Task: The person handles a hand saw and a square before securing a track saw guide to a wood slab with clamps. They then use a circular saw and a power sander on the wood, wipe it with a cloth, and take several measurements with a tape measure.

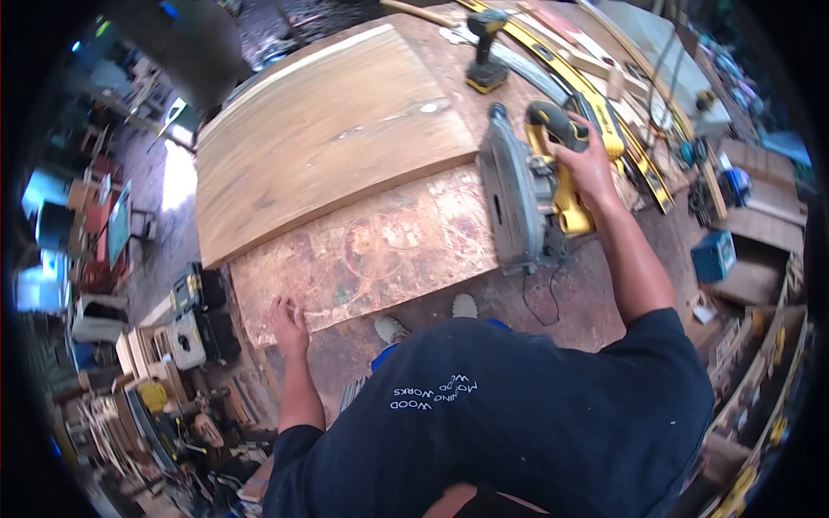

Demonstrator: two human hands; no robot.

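Observation:
My right hand is wrapped round the rear handle of a yellow and black circular saw. The saw is tipped so that its grey base plate stands on edge, close to the right end of a thick wooden slab. Wide and brown, with pale patches in its grain, the slab lies on the worn workbench. Over at the bench's front left corner, my left hand rests with fingers apart and nothing in them.
Behind the saw stands a cordless drill. A long yellow spirit level lies among wood strips on the bench's right side. A tool case and offcuts crowd the floor at left; a blue box is at right.

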